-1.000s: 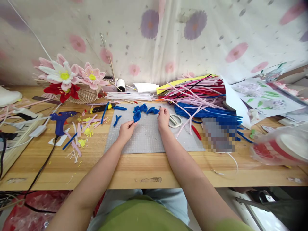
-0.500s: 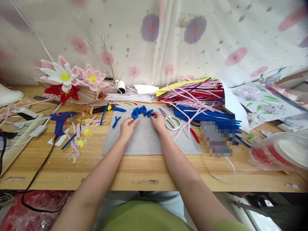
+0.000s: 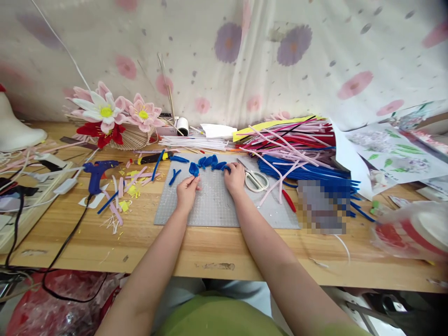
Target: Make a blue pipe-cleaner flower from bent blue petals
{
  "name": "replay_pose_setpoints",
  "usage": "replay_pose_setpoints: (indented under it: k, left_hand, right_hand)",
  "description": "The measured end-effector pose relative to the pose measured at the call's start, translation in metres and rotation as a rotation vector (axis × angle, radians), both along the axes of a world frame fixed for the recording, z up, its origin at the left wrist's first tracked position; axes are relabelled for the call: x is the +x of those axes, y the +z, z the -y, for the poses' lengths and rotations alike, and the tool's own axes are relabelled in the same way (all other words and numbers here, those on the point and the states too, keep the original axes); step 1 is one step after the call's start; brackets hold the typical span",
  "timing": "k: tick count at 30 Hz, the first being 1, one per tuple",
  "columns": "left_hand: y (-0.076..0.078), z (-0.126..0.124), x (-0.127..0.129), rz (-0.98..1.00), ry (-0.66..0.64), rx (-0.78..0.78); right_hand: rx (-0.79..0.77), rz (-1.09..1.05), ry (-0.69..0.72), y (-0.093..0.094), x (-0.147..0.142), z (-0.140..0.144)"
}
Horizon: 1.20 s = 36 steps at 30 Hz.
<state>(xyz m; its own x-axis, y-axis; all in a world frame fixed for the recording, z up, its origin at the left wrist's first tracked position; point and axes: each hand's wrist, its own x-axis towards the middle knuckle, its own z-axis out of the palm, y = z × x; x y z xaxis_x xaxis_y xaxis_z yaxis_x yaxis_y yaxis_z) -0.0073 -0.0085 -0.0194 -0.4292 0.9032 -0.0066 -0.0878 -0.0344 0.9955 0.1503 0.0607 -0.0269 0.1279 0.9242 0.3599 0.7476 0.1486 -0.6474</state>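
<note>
My left hand [image 3: 187, 192] is over the left part of a grey cutting mat [image 3: 210, 205], thumb and fingers pinching a blue fuzzy pipe-cleaner petal [image 3: 193, 170]. Just right of that petal, several more blue fuzzy petals [image 3: 209, 161] lie in a row near the mat's far edge. At the row's right end, my right hand [image 3: 235, 179] has its fingers curled down on another small blue piece, mostly covered by the fingertips. White-handled scissors [image 3: 256, 181] lie right beside this hand. A blue Y-shaped piece [image 3: 174, 176] rests on the mat to the left.
A blue glue gun [image 3: 96, 175] with a black cord stands left, among pink and yellow scraps [image 3: 133, 189]. Pipe-cleaner flowers [image 3: 105, 112] stand behind. Bundles of blue pipe cleaners [image 3: 297, 172] and pink ones lie right, near a plastic-wrapped tub [image 3: 413, 228].
My left hand has drawn its blue petal left, away from the row. My right hand's fingers have curled lower over the row's right end. The view has shifted slightly left.
</note>
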Motion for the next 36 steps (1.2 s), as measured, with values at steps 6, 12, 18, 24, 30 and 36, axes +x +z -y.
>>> replay_pose_setpoints:
  k: [6, 12, 18, 24, 30, 36]
  left_hand:
    - [-0.003, -0.003, 0.0, -0.024, 0.034, 0.016]
    - [-0.008, -0.006, -0.002, -0.081, 0.023, 0.078]
    - [-0.012, -0.005, -0.003, -0.167, -0.032, 0.083]
    - [-0.006, -0.002, 0.0, -0.309, -0.057, 0.084]
    - [0.003, 0.002, 0.003, -0.416, -0.094, 0.091]
    - [-0.001, 0.0, 0.002, -0.287, -0.104, 0.05]
  right_hand:
    - [0.298, 0.028, 0.237, 0.016, -0.018, 0.025]
    - [0.308, 0.2, 0.354, 0.021, -0.039, 0.043]
    - [0.317, 0.253, 0.323, 0.017, -0.038, 0.04]
    - [0.292, 0.267, 0.354, 0.016, -0.039, 0.04]
    - [0.323, 0.24, 0.343, 0.015, -0.038, 0.038]
    - [0.327, 0.2, 0.397, 0.019, -0.039, 0.043]
